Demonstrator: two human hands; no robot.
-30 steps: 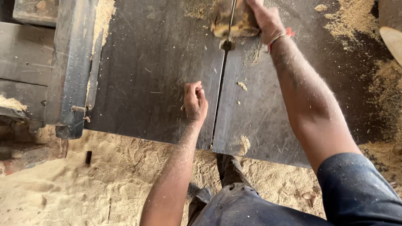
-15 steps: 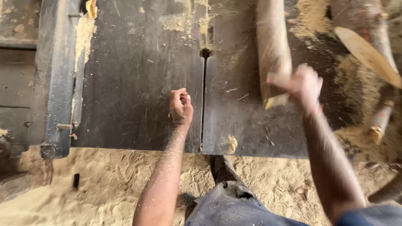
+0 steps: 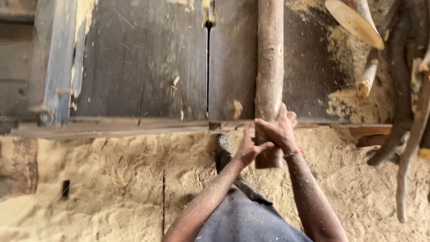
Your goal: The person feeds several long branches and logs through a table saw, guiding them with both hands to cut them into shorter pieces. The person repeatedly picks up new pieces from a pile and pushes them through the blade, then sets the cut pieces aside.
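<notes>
Right hand [image 3: 280, 130] is wrapped tight around the near end of a long log [image 3: 270, 67]. Left hand [image 3: 249, 150] is open, fingers spread, touching that same end. Most of the log lies on the dark saw surface [image 3: 134, 67], just right of the blade slot [image 3: 208, 67]. If the round log rolls toward the slot, the hands could slip.

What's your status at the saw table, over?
Right hand grips the near end of the log; left hand open, touching it. Log lies lengthwise on the saw table, right of the blade slot. Sawdust on top; path ahead looks unobstructed.
</notes>
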